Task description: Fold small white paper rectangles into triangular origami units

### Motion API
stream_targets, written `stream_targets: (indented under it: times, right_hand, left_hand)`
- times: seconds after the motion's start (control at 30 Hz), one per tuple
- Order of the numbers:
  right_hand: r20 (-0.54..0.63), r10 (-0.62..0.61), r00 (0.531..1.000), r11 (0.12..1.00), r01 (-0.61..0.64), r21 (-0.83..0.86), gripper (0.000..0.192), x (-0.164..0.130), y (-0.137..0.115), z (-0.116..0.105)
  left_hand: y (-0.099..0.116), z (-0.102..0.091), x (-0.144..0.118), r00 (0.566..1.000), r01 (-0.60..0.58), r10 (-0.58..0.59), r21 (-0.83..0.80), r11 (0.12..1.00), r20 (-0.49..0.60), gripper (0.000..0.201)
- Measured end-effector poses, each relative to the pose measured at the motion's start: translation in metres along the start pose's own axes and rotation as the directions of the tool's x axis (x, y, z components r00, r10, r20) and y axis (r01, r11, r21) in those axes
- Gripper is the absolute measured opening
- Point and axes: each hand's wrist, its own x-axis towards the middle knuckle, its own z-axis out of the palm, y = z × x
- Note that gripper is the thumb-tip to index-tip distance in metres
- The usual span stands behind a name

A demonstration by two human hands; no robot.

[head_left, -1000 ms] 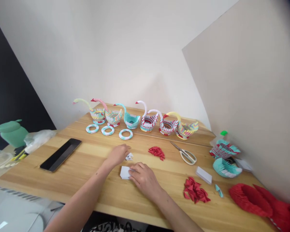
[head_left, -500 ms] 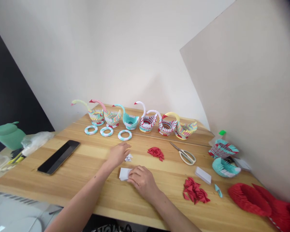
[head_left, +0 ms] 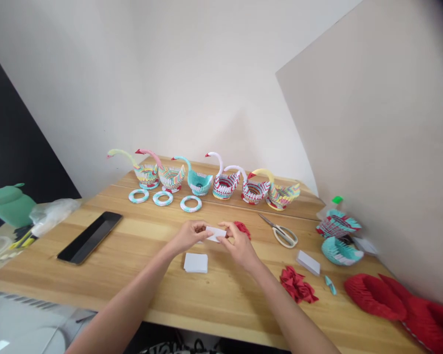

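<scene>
A small white paper slip [head_left: 216, 234] is held up between my two hands, above the wooden table. My left hand [head_left: 189, 236] pinches its left end, and my right hand [head_left: 239, 244] pinches its right end. Just below, on the tabletop, lies a stack of white paper slips [head_left: 196, 263]. Behind my right hand a pile of red folded paper pieces [head_left: 243, 228] partly shows. The small white folded pieces are mostly hidden by my left hand.
Several paper swans [head_left: 200, 183] line the back, with paper rings [head_left: 191, 203] before them. Scissors [head_left: 285, 236], a white paper block [head_left: 308, 262], red folded pieces [head_left: 297, 285] and red paper models [head_left: 376, 297] lie to the right. A black phone [head_left: 90, 238] lies left.
My right hand has lifted a white slip off the stack and raised it. My left hand has come from the white folded pieces to grip the slip's other end.
</scene>
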Motion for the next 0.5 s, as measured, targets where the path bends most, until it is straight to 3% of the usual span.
stream_targets:
  times: [0.1,0.2,0.3,0.4,0.5]
  right_hand:
    - [0.0,-0.013,1.0,0.997,0.013,0.077,0.035,0.001,0.001,0.001]
    - [-0.092,-0.036,0.995,0.974,0.055,0.218,0.03,0.003,0.004,-0.001]
    - [-0.14,-0.158,0.978,0.97,0.18,0.165,0.023,0.006,0.008,-0.003]
    - [-0.134,-0.26,0.956,0.958,0.273,0.092,0.014,0.008,0.011,0.0]
    - [-0.2,-0.164,0.966,0.966,0.198,0.163,0.014,0.007,0.014,0.005]
  left_hand:
    - [0.0,0.004,0.002,0.996,0.044,-0.049,-0.071,0.997,-0.073,0.033]
    - [0.002,0.004,0.003,0.983,0.081,-0.105,-0.159,0.984,-0.148,0.035]
    - [0.004,0.004,0.002,0.968,0.115,-0.159,-0.219,0.969,-0.194,0.036]
    - [0.005,0.007,0.001,0.973,0.112,-0.154,-0.227,0.967,-0.174,0.035]
    - [0.006,0.012,0.0,0.988,0.084,-0.106,-0.188,0.979,-0.108,0.036]
